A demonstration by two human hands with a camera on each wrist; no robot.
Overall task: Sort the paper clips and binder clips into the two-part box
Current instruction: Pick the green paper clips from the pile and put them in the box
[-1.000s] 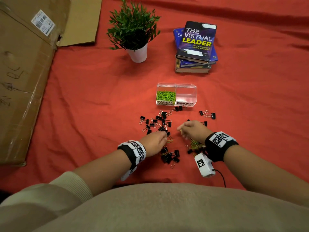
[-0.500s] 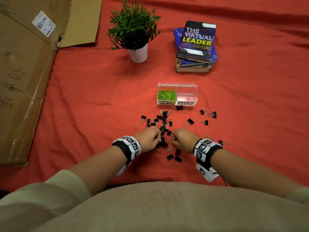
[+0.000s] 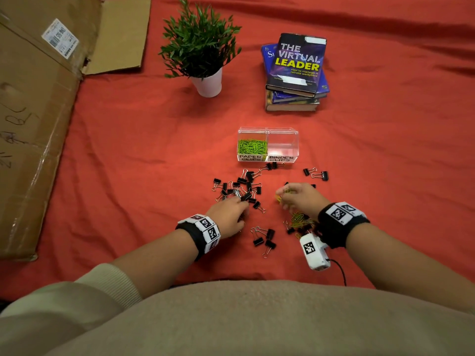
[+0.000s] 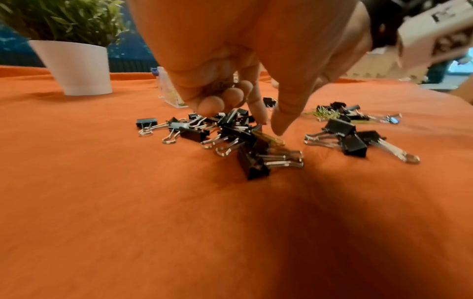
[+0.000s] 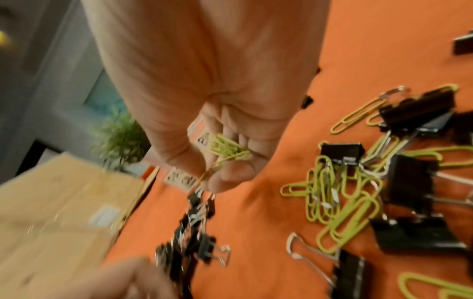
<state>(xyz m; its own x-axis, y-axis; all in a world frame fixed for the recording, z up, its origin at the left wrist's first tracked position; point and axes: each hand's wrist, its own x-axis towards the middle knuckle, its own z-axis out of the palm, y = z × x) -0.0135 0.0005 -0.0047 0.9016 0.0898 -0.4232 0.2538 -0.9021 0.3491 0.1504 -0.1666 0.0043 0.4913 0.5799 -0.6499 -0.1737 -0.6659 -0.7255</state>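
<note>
The right hand is curled around a small bunch of green paper clips, raised just above the red cloth. The left hand reaches into the heap of black binder clips — index finger and thumb pointing down at it, the other fingers tucked in; whether they hold anything cannot be told. The clear two-part box stands just beyond the heap, green clips filling its left compartment.

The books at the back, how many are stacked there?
3 books show in one stack on the red cloth, right of the potted plant; a thinner one could be hidden between them.
</note>
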